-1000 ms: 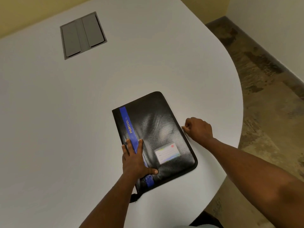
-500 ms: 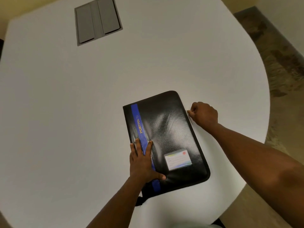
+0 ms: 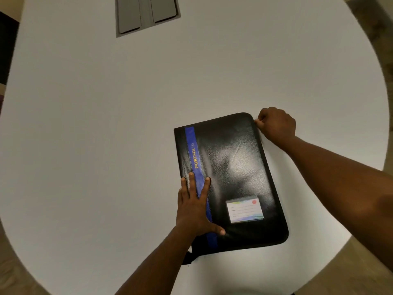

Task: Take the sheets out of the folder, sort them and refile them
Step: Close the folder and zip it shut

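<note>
A black zip folder with a blue stripe reading "PORTFOLIO" lies flat and closed on the white table. A small label card sits in a clear pocket near its lower right. My left hand presses flat on the stripe at the folder's left side, fingers spread. My right hand is at the folder's far right corner, its fingers pinched together at the zip edge; the zip pull itself is hidden by the fingers. No sheets are visible.
A grey cable hatch is set into the table at the far side. The table's rounded edge curves close on the right and near sides, with brown floor beyond. A short black strap sticks out from the folder's near left corner.
My right hand has slid along the folder's right edge from about the middle up to the far corner. My left hand has stayed pressed on the stripe. The view has tilted down.
</note>
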Tool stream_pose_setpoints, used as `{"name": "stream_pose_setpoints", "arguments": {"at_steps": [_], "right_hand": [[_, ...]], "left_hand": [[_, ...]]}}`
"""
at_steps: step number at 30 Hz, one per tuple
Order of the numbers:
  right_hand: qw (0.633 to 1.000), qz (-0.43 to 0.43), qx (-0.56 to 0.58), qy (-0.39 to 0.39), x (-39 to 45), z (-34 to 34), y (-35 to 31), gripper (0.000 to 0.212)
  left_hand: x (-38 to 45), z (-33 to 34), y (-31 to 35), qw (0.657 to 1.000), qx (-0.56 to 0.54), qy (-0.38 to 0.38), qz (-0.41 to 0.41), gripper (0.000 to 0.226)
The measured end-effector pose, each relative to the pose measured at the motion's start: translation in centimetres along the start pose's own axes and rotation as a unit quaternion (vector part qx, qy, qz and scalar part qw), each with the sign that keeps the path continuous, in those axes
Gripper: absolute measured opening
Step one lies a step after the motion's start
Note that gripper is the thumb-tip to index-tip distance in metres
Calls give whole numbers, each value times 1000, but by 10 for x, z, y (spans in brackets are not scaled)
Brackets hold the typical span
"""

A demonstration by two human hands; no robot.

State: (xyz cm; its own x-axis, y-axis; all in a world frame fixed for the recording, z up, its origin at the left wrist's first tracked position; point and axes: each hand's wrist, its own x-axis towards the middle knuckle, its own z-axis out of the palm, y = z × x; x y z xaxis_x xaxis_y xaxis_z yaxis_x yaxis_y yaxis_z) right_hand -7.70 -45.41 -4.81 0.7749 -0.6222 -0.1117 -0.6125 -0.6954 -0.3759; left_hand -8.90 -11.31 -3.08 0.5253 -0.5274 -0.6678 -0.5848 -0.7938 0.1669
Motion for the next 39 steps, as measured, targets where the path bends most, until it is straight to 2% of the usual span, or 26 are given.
{"name": "stream_pose_setpoints", "arguments": {"at_steps": [5, 11, 17, 20, 23, 33, 39], "right_hand": [[997, -47, -51, -27, 21, -3, -2, 23], [977, -174, -103, -66, 53, -17, -7, 18], [918, -339, -174, -114, 88, -25, -33, 18], [886, -393, -215, -120, 98, -23, -51, 19], [883, -404, -208, -119, 98, -18, -62, 19], [909, -374, -146, -112, 86, 8, -90, 23], [902, -398, -133, -97, 83, 28, -125, 26]], "left_hand": [[3, 0, -2, 1000, -12, -8, 2, 150], [4, -2, -2, 999, -24, -19, 11, 149], [4, -3, -4, 999, -28, -18, 20, 147], [4, -4, -4, 999, -26, -17, 20, 147], [5, -3, -4, 1000, -22, -17, 15, 148], [6, -1, -5, 999, -31, -8, 20, 148], [7, 0, -5, 999, -36, 0, 24, 149]]}}
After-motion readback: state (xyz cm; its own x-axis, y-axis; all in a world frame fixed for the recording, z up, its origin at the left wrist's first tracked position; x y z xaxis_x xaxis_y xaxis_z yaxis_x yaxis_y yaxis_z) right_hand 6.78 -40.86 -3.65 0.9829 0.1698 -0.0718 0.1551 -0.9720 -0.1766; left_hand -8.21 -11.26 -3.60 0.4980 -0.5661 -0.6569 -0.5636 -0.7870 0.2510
